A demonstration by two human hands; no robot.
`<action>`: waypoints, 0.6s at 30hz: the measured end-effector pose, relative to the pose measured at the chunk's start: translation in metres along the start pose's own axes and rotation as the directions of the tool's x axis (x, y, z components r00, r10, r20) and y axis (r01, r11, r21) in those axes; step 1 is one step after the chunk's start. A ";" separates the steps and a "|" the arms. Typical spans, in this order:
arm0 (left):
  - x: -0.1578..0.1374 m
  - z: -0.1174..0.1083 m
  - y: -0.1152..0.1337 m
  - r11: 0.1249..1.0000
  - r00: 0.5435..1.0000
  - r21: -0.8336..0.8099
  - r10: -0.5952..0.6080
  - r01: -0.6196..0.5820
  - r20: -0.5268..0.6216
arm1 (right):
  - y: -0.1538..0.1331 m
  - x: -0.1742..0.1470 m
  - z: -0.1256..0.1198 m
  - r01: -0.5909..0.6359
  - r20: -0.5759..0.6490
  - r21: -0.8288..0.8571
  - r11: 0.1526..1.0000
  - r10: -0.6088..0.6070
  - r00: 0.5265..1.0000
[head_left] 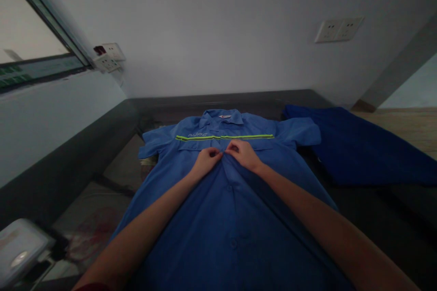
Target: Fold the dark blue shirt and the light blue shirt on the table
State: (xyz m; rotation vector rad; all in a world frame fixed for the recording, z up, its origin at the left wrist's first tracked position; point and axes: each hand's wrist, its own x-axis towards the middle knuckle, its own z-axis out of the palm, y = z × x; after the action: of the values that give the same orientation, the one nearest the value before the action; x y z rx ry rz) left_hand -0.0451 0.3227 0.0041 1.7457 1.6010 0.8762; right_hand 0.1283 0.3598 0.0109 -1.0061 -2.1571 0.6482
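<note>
A blue short-sleeved shirt lies spread out, front up, its collar toward the wall and its hem toward me. Yellow-green stripes cross its chest, with pale lettering above the left one. My left hand pinches the front placket just below the stripes. Close beside it, my right hand pinches the same placket from the other side, and the cloth is drawn up a little between them. Whether a button is between the fingertips is too small to tell. Lower on the placket, buttons show.
A darker blue folded garment lies right of the shirt. Wall sockets are on the wall at the right, more at the left by a window frame. A pale device stands at the lower left.
</note>
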 end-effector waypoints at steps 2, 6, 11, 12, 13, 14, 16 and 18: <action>0.000 -0.001 0.000 0.999 1.000 -0.042 -0.006 0.007 0.016 | 0.000 0.000 0.001 -0.009 -0.010 0.015 1.000 0.009 1.000; 0.000 -0.001 -0.002 0.996 0.999 -0.091 -0.009 0.012 0.035 | 0.001 -0.001 0.003 -0.017 -0.033 0.038 0.999 0.018 0.999; 0.003 0.001 -0.007 0.997 0.998 -0.076 0.009 -0.004 0.059 | 0.004 0.000 0.006 -0.033 -0.045 0.070 0.997 0.036 0.998; 0.003 0.002 -0.008 0.999 0.998 -0.053 0.014 -0.011 0.061 | 0.005 0.000 0.007 -0.040 -0.043 0.077 0.996 0.044 0.998; 0.003 0.002 -0.008 1.000 0.998 -0.022 0.019 -0.018 0.059 | 0.006 0.000 0.008 -0.049 -0.040 0.081 0.995 0.052 0.998; 0.002 0.003 -0.008 0.999 0.998 0.019 0.027 -0.028 0.052 | 0.007 0.000 0.008 -0.058 -0.036 0.084 0.995 0.061 0.997; 0.000 0.004 -0.007 0.989 0.998 0.131 0.059 -0.061 0.022 | 0.008 0.000 0.010 -0.074 -0.031 0.080 0.994 0.077 0.997; -0.002 0.005 -0.006 0.958 0.993 0.265 0.114 -0.107 -0.009 | 0.009 0.000 0.011 -0.084 -0.028 0.070 0.994 0.086 0.996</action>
State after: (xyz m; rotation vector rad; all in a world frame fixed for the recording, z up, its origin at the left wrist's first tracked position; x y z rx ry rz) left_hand -0.0447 0.3210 -0.0036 2.0327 1.7139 0.7641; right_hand 0.1248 0.3636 -0.0025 -1.0694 -2.0598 0.7367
